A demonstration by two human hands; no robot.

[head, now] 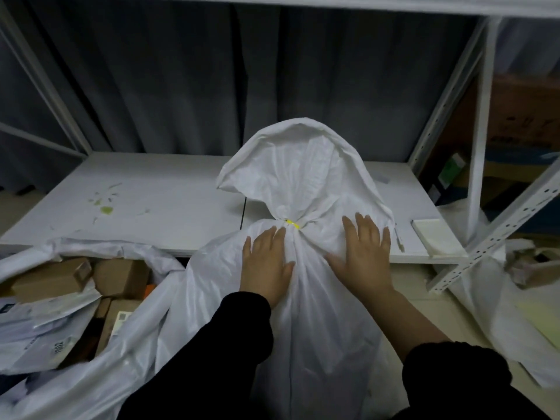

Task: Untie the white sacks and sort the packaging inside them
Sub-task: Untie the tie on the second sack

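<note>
**Tied sack under both palms, neck unopened**

Head view.
- White sack [318,328] stands upright between the person's arms, leaning against the front edge of the white surface [151,201]. Its loose top flops up and back over that surface.
- Neck cinched by a yellow tie [292,223]; the knot is in place.
- Left hand [266,262]: palm flat on the sack just left of the neck, fingertips close to the tie. Grip wide, fingers straight, holding nothing.
- Right hand [362,256]: palm flat on the sack just right of the neck, fingers spread. Grip wide, holding nothing.
- Dark sleeves on both arms; the right one is pushed up the forearm.
- Left of the tied sack, touching it: an open sack [100,386] with cardboard boxes [121,277] and pale mailer bags [36,328] showing inside.
- Far right, on the floor: another white sack [500,322], contents unclear.
- On the surface: greenish smears [106,210] at left, a pale flat pad [433,237] at right, and a thin pen-like item [399,239] just beside the tied sack.
- Grey curtain [181,86] behind. A perforated white rail [497,231] leans at the right.
</note>
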